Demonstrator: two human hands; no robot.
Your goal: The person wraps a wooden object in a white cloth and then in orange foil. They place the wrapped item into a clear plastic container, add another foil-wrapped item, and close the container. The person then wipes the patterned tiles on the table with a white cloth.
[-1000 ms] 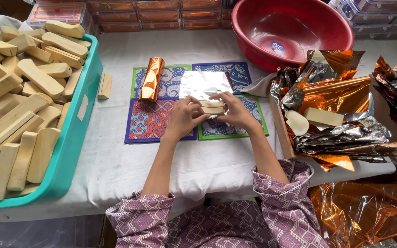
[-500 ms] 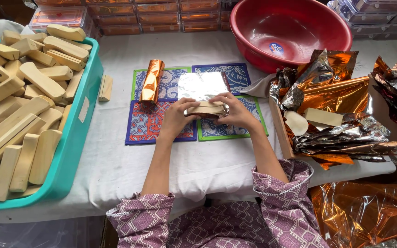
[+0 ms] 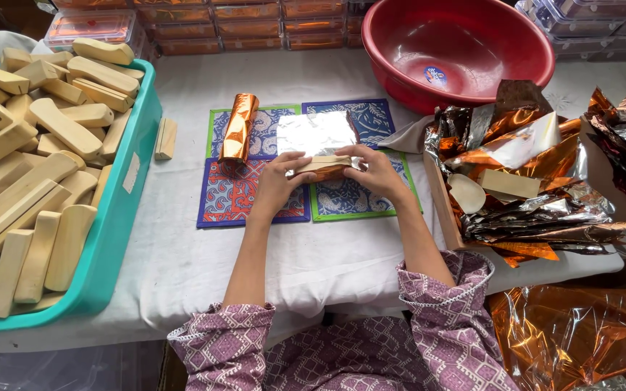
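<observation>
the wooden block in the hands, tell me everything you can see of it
The wooden block is pale, plain and oblong, lying level above the patterned mats. The left hand and right hand grip its two ends. Silver foil with an orange underside is rolled partway round it; the far sheet lies flat behind.
</observation>
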